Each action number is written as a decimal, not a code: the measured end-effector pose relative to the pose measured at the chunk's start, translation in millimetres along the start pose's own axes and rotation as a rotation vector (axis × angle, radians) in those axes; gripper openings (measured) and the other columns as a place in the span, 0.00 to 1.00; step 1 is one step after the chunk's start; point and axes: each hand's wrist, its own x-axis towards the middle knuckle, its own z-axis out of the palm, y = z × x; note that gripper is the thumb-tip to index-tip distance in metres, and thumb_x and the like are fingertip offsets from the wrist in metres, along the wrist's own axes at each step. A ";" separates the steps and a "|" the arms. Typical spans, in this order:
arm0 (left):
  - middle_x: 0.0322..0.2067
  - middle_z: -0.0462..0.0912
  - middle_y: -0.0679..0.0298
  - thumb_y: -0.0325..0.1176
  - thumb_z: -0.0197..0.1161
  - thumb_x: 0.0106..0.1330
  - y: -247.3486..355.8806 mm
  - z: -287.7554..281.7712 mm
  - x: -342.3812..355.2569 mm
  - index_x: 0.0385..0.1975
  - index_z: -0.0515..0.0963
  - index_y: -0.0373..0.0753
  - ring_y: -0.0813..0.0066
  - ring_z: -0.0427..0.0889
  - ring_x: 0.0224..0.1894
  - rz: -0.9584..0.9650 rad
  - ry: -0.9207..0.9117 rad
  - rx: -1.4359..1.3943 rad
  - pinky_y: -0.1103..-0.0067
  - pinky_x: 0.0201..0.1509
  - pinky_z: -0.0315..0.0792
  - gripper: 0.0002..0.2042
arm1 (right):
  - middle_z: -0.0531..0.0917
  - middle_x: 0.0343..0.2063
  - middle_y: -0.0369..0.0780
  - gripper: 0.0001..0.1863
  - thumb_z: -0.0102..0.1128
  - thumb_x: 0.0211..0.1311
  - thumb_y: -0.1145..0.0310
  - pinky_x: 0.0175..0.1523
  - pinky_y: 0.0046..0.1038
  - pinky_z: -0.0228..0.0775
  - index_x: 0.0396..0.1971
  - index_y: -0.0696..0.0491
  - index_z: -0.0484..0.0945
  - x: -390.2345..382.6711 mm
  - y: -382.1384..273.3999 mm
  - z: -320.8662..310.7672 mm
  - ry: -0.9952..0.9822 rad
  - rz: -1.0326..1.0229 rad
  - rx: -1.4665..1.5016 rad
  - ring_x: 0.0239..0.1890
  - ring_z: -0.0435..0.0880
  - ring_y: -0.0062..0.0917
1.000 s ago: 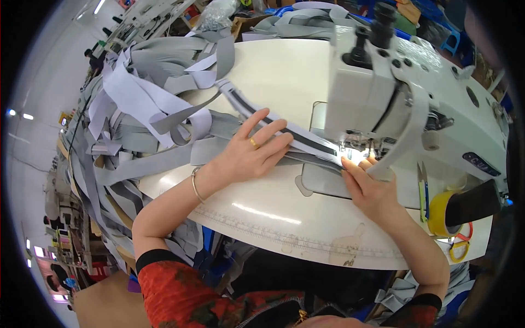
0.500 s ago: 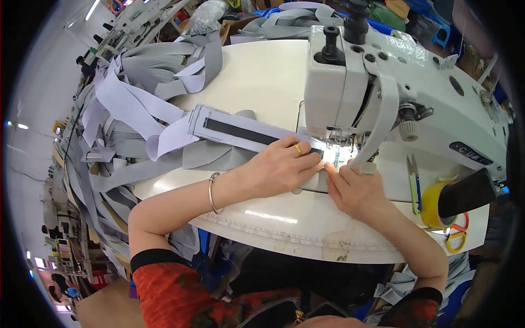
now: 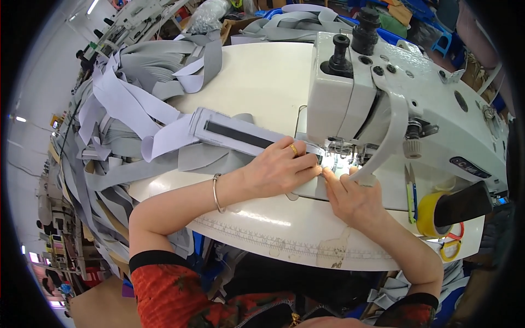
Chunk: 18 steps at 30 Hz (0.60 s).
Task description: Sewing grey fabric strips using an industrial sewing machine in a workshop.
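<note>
Left hand (image 3: 279, 169) has moved rightward over the lilac, black-banded fabric strip (image 3: 235, 133), near the right hand (image 3: 355, 201) — cannot tell if either clamps it; crumpled clear plastic bag (image 3: 208, 16) behind.

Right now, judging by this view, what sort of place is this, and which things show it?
Probably a sewing workshop: a glossy white sewing machine, a smooth cream-coloured worktable, and a heap of grey and lilac fabric strips.

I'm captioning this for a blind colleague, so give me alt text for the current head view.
A person's left hand and right hand are close together at a white sewing machine, the left on a pale strip with a dark band. Loose grey strips are heaped at the left; scissors and a yellow roll lie at the right.
</note>
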 end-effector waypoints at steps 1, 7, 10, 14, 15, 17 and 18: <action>0.31 0.72 0.68 0.30 0.60 0.52 -0.3 0.8 0.3 0.33 0.78 0.39 0.72 0.71 0.36 0.005 0.017 0.001 0.78 0.38 0.67 0.09 | 0.72 0.20 0.31 0.17 0.68 0.49 0.67 0.27 0.28 0.66 0.43 0.47 0.84 -0.6 0.6 0.0 -0.004 0.008 0.008 0.31 0.79 0.27; 0.30 0.72 0.68 0.30 0.60 0.51 -0.7 3.1 3.4 0.31 0.78 0.39 0.72 0.71 0.35 -0.005 0.046 0.011 0.78 0.38 0.67 0.08 | 0.69 0.16 0.34 0.17 0.64 0.49 0.73 0.25 0.28 0.59 0.42 0.55 0.82 3.2 3.9 1.3 0.071 -0.007 0.070 0.19 0.68 0.25; 0.30 0.72 0.69 0.30 0.60 0.50 -3.2 6.6 1.0 0.31 0.79 0.41 0.73 0.71 0.36 -0.016 0.071 0.008 0.78 0.38 0.67 0.08 | 0.69 0.20 0.36 0.16 0.65 0.49 0.72 0.25 0.28 0.59 0.42 0.49 0.83 -2.3 4.2 10.1 0.157 -0.012 -0.025 0.23 0.69 0.27; 0.31 0.73 0.71 0.30 0.61 0.50 -4.2 9.8 0.2 0.32 0.79 0.43 0.74 0.72 0.37 -0.023 0.113 0.003 0.79 0.40 0.68 0.08 | 0.67 0.21 0.36 0.17 0.66 0.50 0.70 0.25 0.27 0.58 0.43 0.44 0.84 -5.9 8.8 12.6 0.098 0.037 0.050 0.25 0.68 0.28; 0.31 0.73 0.71 0.30 0.61 0.50 -5.0 10.1 -0.3 0.32 0.79 0.43 0.74 0.72 0.37 -0.021 0.112 0.002 0.79 0.40 0.68 0.08 | 0.65 0.20 0.35 0.17 0.66 0.50 0.70 0.25 0.27 0.58 0.43 0.43 0.84 -5.8 9.4 12.1 0.089 0.049 0.073 0.24 0.67 0.27; 0.32 0.74 0.71 0.31 0.61 0.50 -5.7 10.2 -1.6 0.33 0.80 0.43 0.73 0.73 0.37 -0.021 0.120 -0.002 0.78 0.41 0.68 0.09 | 0.63 0.18 0.34 0.17 0.66 0.50 0.70 0.25 0.26 0.57 0.43 0.42 0.85 -6.2 10.0 9.0 0.078 0.063 0.097 0.23 0.66 0.27; 0.32 0.74 0.71 0.31 0.61 0.50 -6.0 10.6 -1.2 0.33 0.80 0.43 0.73 0.73 0.37 -0.021 0.118 -0.004 0.78 0.41 0.68 0.09 | 0.69 0.21 0.32 0.18 0.67 0.52 0.67 0.30 0.27 0.61 0.45 0.41 0.84 -6.6 10.6 6.4 0.033 0.047 0.040 0.25 0.70 0.25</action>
